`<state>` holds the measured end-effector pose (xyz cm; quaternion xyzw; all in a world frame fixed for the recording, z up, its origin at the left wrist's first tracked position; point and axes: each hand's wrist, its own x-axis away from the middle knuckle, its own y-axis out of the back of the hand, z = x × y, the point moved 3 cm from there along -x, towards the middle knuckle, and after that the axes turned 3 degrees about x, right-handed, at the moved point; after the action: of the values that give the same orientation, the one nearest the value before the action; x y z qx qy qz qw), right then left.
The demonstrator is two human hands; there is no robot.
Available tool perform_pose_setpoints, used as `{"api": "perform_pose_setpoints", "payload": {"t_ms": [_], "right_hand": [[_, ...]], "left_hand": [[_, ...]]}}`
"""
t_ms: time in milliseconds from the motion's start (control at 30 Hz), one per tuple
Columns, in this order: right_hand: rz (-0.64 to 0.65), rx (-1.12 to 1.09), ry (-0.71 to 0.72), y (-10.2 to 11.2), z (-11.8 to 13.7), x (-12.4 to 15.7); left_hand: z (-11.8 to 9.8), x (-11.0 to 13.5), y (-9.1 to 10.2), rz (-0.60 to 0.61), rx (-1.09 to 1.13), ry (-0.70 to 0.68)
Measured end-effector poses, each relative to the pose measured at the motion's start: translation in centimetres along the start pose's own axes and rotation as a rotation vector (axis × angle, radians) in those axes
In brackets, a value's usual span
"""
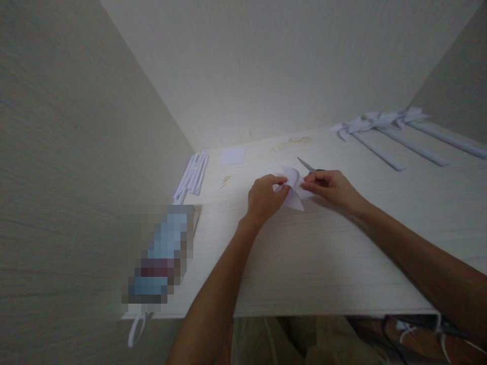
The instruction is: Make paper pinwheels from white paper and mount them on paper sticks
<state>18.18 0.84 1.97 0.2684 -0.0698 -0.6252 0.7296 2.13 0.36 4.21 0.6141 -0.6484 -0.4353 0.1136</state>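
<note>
A white paper pinwheel [292, 176] with curled and pointed blades is held above the table between my hands. My left hand [266, 195] is closed on its left side, thumb and index finger pinching near the middle. At the right side of the paper, my right hand [330, 186] has its fingertips pinched together on a blade's edge; whether a small piece is also between them cannot be made out. Just behind my right hand are scissors [307, 165], blades pointing up-left and dark handle partly hidden by the hand.
Several white paper tubes [193, 175] lie at the left wall, above a pixelated flat object [163, 253]. A square paper sheet [232, 155] and small thin sticks [225, 181] are nearby. Finished-looking pinwheels [375, 121] on sticks [413, 147] lie at the back right.
</note>
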Motion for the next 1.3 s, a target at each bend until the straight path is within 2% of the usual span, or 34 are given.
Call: {"api": "perform_pose_setpoints", "payload": {"t_ms": [167, 333, 500, 700, 833, 967, 1133, 1300], "right_hand": [[0.049, -0.071, -0.119, -0.3, -0.8, -0.1], [0.075, -0.129, -0.102, -0.6, -1.0, -0.1], [0.015, -0.213, -0.053, -0.3, -0.4, 0.1], [-0.045, -0.139, -0.07, 0.2, -0.3, 0.2], [-0.049, -0.174, -0.1, 0.3, -0.2, 0.3], [-0.052, -0.212, -0.115, 0.2, -0.4, 0.3], [0.008, -0.31, -0.204, -0.1, -1.2, 0.5], [0.017, -0.308, -0.2, -0.2, -1.1, 0.6]], "left_hand": [[0.0, 0.1, 0.0, 0.023, -0.007, -0.148], [-0.4, 0.6, -0.3, -0.031, -0.073, -0.235], [0.3, 0.7, -0.6, -0.075, -0.047, -0.189], [0.7, 0.6, -0.8, -0.006, 0.127, -0.101], [0.6, 0.5, -0.9, 0.022, 0.22, -0.084], [0.6, 0.4, -0.8, 0.025, 0.283, -0.106], [0.5, 0.6, -0.7, 0.015, 0.227, -0.158], [0.1, 0.9, -0.8, 0.013, 0.203, -0.22]]}}
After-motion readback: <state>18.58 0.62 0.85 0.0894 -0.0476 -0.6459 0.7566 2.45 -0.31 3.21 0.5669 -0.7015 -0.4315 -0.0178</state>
